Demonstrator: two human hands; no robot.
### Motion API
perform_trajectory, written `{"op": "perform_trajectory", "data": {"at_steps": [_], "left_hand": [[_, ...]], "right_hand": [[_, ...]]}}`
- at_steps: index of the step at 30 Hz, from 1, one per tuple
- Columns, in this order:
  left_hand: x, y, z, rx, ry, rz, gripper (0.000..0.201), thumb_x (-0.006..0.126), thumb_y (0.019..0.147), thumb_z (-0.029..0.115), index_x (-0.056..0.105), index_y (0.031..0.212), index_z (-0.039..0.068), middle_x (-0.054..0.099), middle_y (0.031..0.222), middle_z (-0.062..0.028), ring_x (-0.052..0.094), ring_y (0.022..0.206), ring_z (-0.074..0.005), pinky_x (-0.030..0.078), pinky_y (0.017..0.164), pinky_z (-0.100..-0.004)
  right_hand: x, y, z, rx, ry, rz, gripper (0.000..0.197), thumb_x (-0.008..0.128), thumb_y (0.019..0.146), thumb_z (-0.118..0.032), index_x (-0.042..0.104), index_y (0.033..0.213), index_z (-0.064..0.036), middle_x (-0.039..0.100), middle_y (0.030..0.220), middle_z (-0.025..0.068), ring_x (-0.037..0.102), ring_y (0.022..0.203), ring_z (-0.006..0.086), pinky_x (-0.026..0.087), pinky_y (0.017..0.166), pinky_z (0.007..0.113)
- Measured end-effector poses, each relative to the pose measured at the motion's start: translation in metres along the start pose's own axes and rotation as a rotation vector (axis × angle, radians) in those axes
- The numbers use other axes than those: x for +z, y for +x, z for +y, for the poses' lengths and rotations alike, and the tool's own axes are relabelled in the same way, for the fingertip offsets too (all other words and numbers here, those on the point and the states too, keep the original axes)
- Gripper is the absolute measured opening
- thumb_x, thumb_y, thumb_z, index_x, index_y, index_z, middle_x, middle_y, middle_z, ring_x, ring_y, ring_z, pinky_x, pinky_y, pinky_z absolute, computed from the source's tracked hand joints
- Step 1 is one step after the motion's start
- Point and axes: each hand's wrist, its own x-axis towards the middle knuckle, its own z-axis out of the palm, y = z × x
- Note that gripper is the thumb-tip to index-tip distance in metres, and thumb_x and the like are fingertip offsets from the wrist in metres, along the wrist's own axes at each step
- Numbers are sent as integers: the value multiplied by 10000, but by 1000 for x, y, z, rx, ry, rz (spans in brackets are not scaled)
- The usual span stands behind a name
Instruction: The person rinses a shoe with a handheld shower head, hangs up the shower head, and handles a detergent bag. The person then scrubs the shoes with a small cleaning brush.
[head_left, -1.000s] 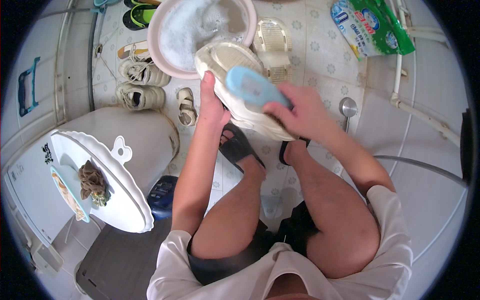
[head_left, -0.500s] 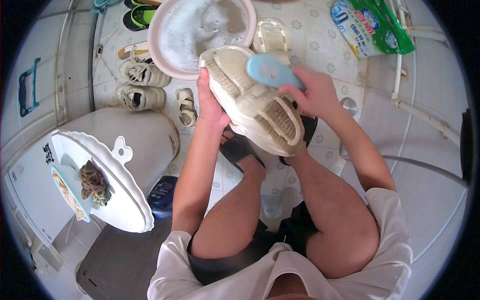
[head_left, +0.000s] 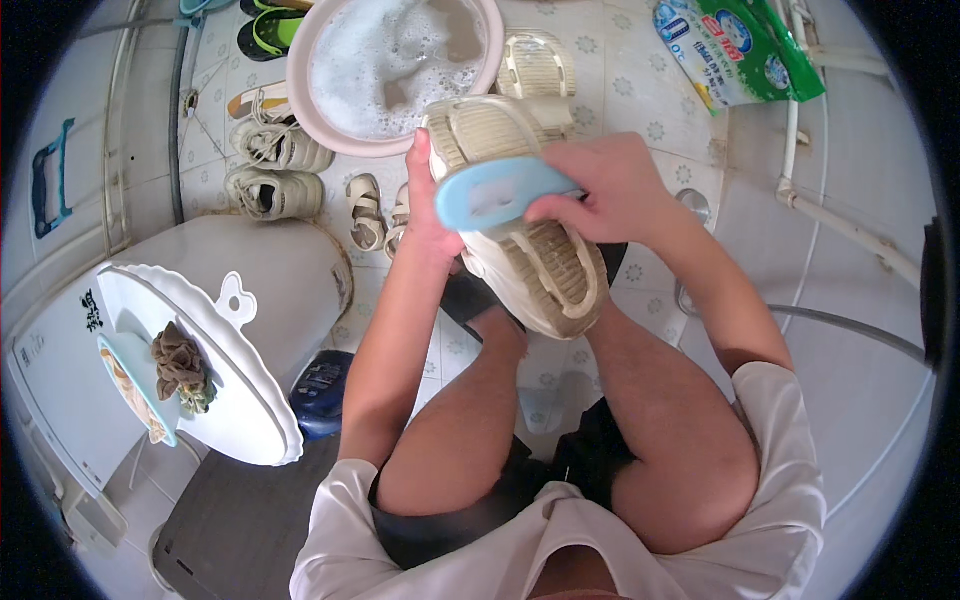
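A cream shoe (head_left: pixel 545 285) is held sole up above my legs, its ridged tread browned at the heel. My left hand (head_left: pixel 432 210) grips its left side, with the thumb up along the edge. In my right hand (head_left: pixel 610 190) is a light-blue scrubbing brush (head_left: pixel 500 195), laid across the middle of the sole; its bristles are hidden beneath it. Just beyond the shoe stands a pink basin (head_left: pixel 305 115) of foamy water. Another cream shoe (head_left: pixel 537 70) lies sole up on the floor to the right of the basin.
White sneakers (head_left: pixel 280 195) and small sandals (head_left: pixel 367 212) sit left of the basin. A green detergent bag (head_left: pixel 740 55) leans at the far right near white pipes (head_left: pixel 850 225). At left, a scalloped white tray (head_left: pixel 250 405) holds hair ties, close to a dark stool (head_left: pixel 240 520).
The brush has moved left and nearer to me across the sole, from its right side to its middle. The shoe has shifted slightly nearer, still in my left hand.
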Motion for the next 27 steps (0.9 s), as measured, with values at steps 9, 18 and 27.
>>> {"op": "perform_trajectory", "data": {"at_steps": [9, 18, 27], "left_hand": [[-9, 6, 2, 117, 34, -1, 852, 460, 894, 711, 452, 1424, 44, 537, 1369, -209, 552, 1227, -355, 457, 1042, -492], [-5, 2, -1, 106, 158, -82, 878, 481, 880, 719, 454, 1418, 26, 553, 1358, -200, 573, 1203, -349, 461, 1040, -483], [-4, 2, 12, 120, 133, -54, 874, 413, 889, 736, 459, 1414, 39, 544, 1358, -209, 543, 1231, -383, 450, 1043, -516]], "right_hand": [[-4, -1, 18, 12, -37, -49, 462, 684, 810, -585, 643, 887, -131, 611, 635, 91, 624, 572, 340, 468, 524, 418], [-10, 3, 37, 114, -93, -13, 395, 803, 742, -452, 665, 852, -99, 569, 581, 86, 584, 530, 301, 436, 496, 363], [-2, -1, 35, 54, -70, -22, 374, 804, 752, -428, 671, 874, -100, 586, 595, 88, 604, 542, 295, 448, 504, 354]]}}
